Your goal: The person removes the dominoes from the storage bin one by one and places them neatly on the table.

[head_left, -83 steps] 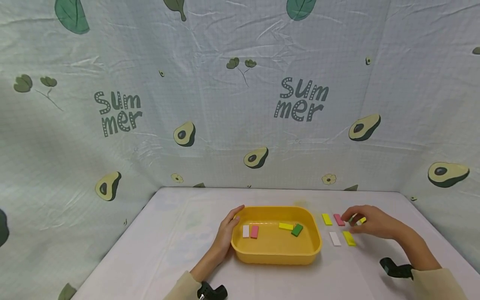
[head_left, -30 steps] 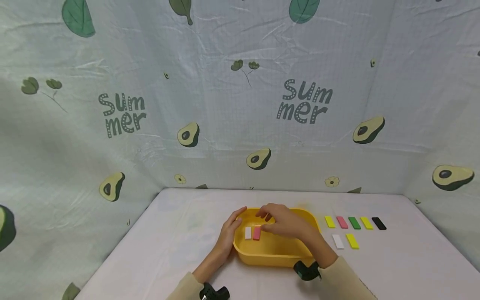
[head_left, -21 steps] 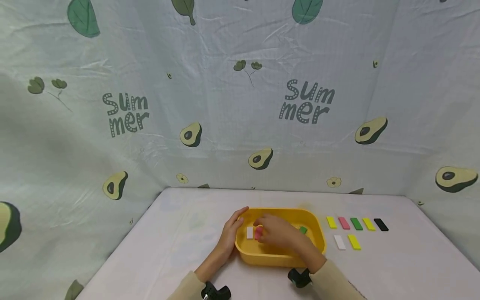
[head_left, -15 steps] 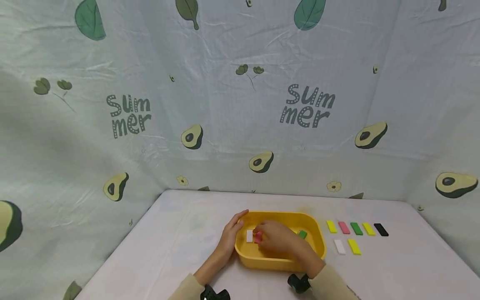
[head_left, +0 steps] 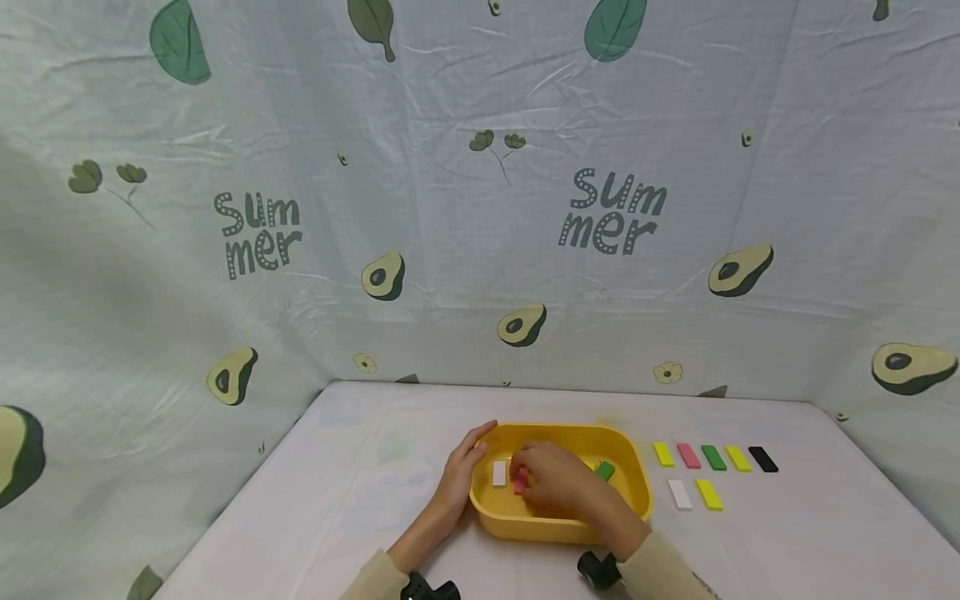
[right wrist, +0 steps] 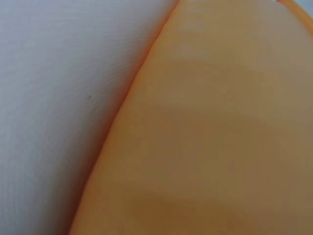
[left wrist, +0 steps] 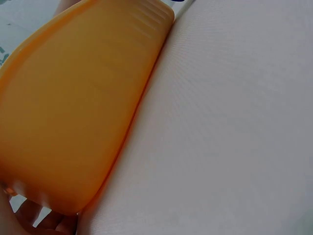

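Observation:
My left hand [head_left: 454,477] holds the left end of a yellow plastic tub [head_left: 543,530], thumb near the rim. In the left wrist view, its fingers [left wrist: 55,223] lie against the tub's outer wall [left wrist: 78,107]. Inside the tub, my right hand [head_left: 561,477] pinches a small pink domino-like block [head_left: 521,481], partly covered by the fingers. A white block [head_left: 498,473] lies just left of it. Behind the right hand a green block [head_left: 605,471] shows, with a sliver of yellow block beside it. The right wrist view shows only the tub's outside [right wrist: 210,127] and the tabletop.
Right of the tub, a back row holds a yellow block [head_left: 663,454], a pink one [head_left: 688,456], a green one [head_left: 714,457], another yellow and a black one [head_left: 763,459]. In front lie a white block [head_left: 679,495] and a yellow one [head_left: 708,495].
My right hand has left the blocks on the right, where a black one now ends the row, and entered the tub. It has taken the pink block and shifted it slightly away from the white one.

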The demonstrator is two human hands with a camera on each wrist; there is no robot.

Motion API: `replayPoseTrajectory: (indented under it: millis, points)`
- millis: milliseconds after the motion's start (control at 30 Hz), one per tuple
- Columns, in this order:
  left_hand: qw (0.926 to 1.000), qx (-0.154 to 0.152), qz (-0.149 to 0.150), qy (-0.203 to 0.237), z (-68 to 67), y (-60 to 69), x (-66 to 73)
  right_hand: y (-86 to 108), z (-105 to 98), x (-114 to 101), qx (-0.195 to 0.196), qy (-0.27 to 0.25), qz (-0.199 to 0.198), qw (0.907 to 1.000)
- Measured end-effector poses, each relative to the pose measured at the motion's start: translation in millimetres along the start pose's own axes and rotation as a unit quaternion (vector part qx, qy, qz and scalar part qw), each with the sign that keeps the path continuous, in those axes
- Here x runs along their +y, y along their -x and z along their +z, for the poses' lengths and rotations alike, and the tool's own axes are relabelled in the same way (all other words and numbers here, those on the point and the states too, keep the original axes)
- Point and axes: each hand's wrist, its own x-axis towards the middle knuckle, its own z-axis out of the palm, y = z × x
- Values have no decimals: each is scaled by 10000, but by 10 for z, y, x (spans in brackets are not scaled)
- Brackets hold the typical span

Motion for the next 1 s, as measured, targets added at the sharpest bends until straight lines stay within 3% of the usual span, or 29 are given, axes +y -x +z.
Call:
replayPoseTrajectory:
  millis: [533, 767, 1000]
  points:
    - [10000, 12, -58, -9, 20, 0, -18, 24, -16, -9, -85, -143, 68, 9998]
    - [10000, 84, -41, 4, 1, 9, -18, 7, -5, 6, -90, -39, -150, 9998]
    - [10000, 12, -62, 68, 9, -11, -20, 23, -20, -5, -95, -129, -29, 9999]
